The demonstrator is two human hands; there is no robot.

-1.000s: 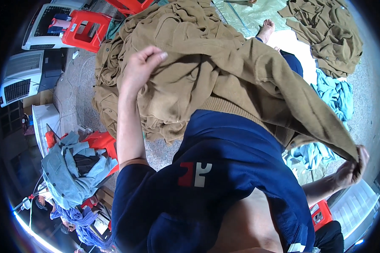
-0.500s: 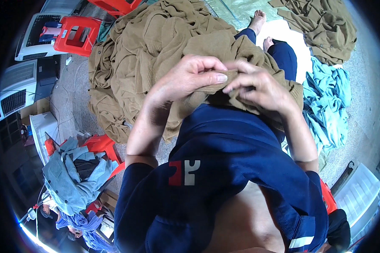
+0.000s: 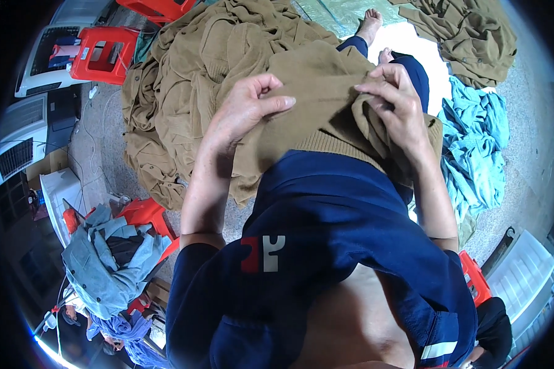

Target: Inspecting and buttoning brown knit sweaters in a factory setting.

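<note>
A brown knit garment (image 3: 317, 107) with a ribbed hem lies across my lap, drawn out between my two hands. My left hand (image 3: 249, 107) is curled at the garment's left part, its thumb on top of the cloth and its other fingertips partly hidden. With thumb and fingers together, my right hand (image 3: 397, 101) pinches a fold on the right. Below that hand the cloth bunches in loose folds, and the ribbed hem (image 3: 338, 150) rests against my dark blue clothing.
A large heap of brown garments (image 3: 191, 80) lies on the left, another brown pile (image 3: 474, 43) at the far right. Turquoise garments (image 3: 474, 141) lie on the right. Red stools (image 3: 106, 55) stand at left; a grey-blue jacket (image 3: 108, 264) drapes over another. A bare foot (image 3: 370, 26) shows ahead.
My hands have moved apart from close together, the right one to the right and the left one slightly left. The brown garment is now spread flatter between them, with its ribbed hem lower.
</note>
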